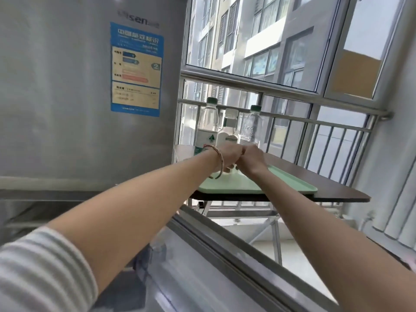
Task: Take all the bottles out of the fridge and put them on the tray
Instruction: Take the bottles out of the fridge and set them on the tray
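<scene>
Three clear bottles stand at the far left end of a pale green tray (281,186). They are a green-capped bottle (208,122), a white-capped bottle (229,128) and a second green-capped bottle (253,124). Both my arms reach out to them. My left hand (226,158), with a bracelet at the wrist, is curled around the base of the white-capped bottle. My right hand (253,158) touches the left hand and is curled at the base of the right-hand green-capped bottle. The bottle bases and my fingertips are hidden behind my hands.
The tray lies on a dark brown folding table (333,188) beside a railing and window (292,120). A silver fridge (67,97) with a blue energy label fills the left. Its open lower door (213,262) juts out under my arms.
</scene>
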`<state>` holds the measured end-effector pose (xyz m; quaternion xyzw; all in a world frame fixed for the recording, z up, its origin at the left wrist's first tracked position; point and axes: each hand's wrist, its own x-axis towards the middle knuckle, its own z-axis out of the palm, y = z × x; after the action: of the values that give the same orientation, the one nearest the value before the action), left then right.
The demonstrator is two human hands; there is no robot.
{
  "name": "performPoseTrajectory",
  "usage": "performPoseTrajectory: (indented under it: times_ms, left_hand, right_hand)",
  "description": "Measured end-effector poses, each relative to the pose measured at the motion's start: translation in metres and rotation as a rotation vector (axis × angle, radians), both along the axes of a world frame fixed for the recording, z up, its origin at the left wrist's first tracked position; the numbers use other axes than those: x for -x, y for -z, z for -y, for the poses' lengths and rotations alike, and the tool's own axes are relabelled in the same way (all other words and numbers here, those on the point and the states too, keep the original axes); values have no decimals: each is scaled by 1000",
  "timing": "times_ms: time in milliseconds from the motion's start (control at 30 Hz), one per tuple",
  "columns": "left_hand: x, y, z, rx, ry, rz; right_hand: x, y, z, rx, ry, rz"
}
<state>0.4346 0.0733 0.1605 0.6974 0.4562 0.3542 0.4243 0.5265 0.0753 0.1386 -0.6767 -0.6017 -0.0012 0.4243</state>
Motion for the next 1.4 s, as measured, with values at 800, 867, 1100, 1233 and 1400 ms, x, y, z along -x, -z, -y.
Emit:
performPoseTrajectory:
  times_ms: [800,867,1100,1233,1400]
  left_hand:
    - [286,127,5,600,-201,-722]
    - [299,146,-1,632,-204,-746]
    - [353,228,-45,585,-382,-700]
    - [385,272,-70,510,-481,-658]
    - [402,313,-96,439,-615,-476]
  right_hand:
    - [280,139,16,777,-577,136]
    - [291,160,8,789,-607,198]
    - [337,239,-56,813,-641,418]
    - [367,277,-92,765,-613,353]
    - [395,304,-109,729,-581,225]
